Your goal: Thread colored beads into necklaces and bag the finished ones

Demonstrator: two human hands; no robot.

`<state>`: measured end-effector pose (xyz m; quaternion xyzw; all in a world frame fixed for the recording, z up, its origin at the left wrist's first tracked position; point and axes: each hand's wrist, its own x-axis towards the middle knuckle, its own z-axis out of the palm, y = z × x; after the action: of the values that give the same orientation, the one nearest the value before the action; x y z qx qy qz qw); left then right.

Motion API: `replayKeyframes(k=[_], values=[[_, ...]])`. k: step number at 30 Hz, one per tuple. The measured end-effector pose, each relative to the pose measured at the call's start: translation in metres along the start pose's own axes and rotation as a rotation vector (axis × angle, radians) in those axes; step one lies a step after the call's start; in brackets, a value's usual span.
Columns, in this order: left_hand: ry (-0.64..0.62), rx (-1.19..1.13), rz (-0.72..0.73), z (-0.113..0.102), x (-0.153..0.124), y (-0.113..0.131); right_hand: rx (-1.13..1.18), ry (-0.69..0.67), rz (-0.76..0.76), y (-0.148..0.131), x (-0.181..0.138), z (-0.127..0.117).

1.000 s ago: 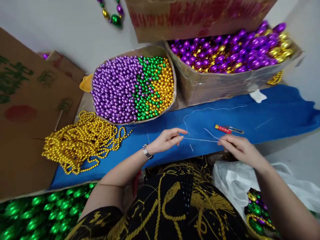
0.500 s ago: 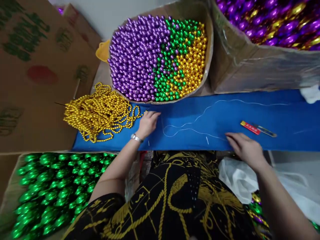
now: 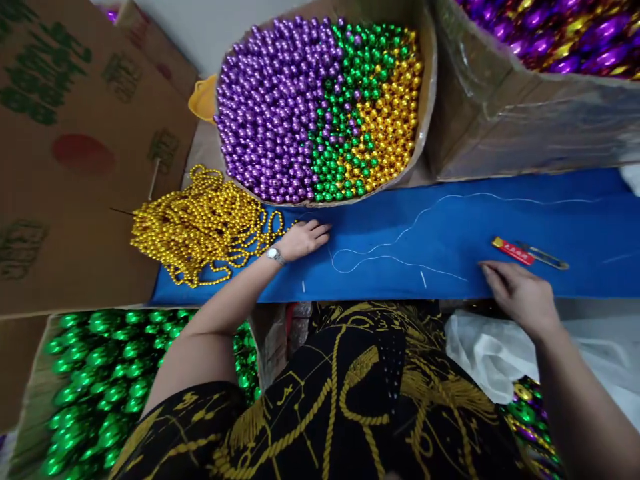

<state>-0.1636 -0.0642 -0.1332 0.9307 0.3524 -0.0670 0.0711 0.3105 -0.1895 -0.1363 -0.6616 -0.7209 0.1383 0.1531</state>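
Note:
My left hand [image 3: 307,240] lies low over the blue cloth, its fingers stretched to the right and its thumb side hidden. Beside its fingers is the loose end of the gold bead strands [image 3: 200,223], which are heaped to its left. A thin white thread [image 3: 393,257] curves in a loop between my hands. My right hand [image 3: 523,293] is closed, with thumb and forefinger pinched together near the cloth's front edge. The thread's visible end is a little left of those fingertips. Whether they hold anything is too fine to see. A red and yellow box cutter [image 3: 530,253] lies just beyond my right hand.
The blue cloth [image 3: 450,227] covers the worktop. Behind it stand an open box [image 3: 425,127] of loose purple, green and gold beads, and a taped carton [image 3: 525,133]. A large carton [image 3: 95,200] rises at left. Shiny green beads [image 3: 105,387] sit below the front edge.
My right hand has moved right, away from the thread's visible end. The left hand has turned flatter, its fingers reaching further right. The view has shifted slightly.

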Motion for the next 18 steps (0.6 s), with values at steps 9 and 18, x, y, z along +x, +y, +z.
replayKeyframes(k=[9,18], values=[[0.374,-0.258,-0.129,-0.014,-0.005,0.010,0.002,0.029,0.073,0.013,-0.016,0.001],[0.417,-1.353,-0.237,-0.068,0.060,0.125,-0.347,0.102,-0.175,-0.018,-0.013,0.035]])
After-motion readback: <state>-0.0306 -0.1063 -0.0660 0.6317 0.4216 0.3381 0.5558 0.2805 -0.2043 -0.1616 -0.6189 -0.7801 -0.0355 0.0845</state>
